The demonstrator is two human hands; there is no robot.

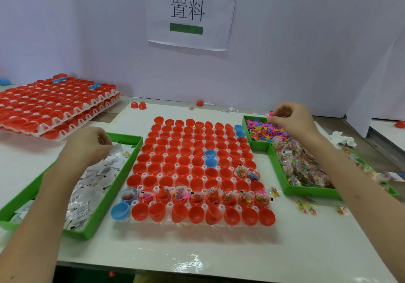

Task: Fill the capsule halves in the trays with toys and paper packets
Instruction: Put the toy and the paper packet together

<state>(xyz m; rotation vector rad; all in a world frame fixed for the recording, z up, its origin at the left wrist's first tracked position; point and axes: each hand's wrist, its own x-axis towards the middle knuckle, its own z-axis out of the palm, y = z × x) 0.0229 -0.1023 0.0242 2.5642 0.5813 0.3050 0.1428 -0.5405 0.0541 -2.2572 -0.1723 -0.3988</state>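
Red and blue capsule halves [184, 162] are sitting mouth-up in the tray [163, 175]; the second-nearest row is carrying toys [185, 197] and packets [180, 190].

Sign, white paper sheet [157, 8] on the wall [87, 30]: two large black characters, "置料". Plain green bar under the characters and another at the sheet's top edge, neither lettered.
Paper packets [105, 171] in the left green tray [122, 137]: black print and barcode-like marks, too small to read.
Clear toy bags [302, 164] in the right green tray [306, 191]: white labels with dark print, illegible.
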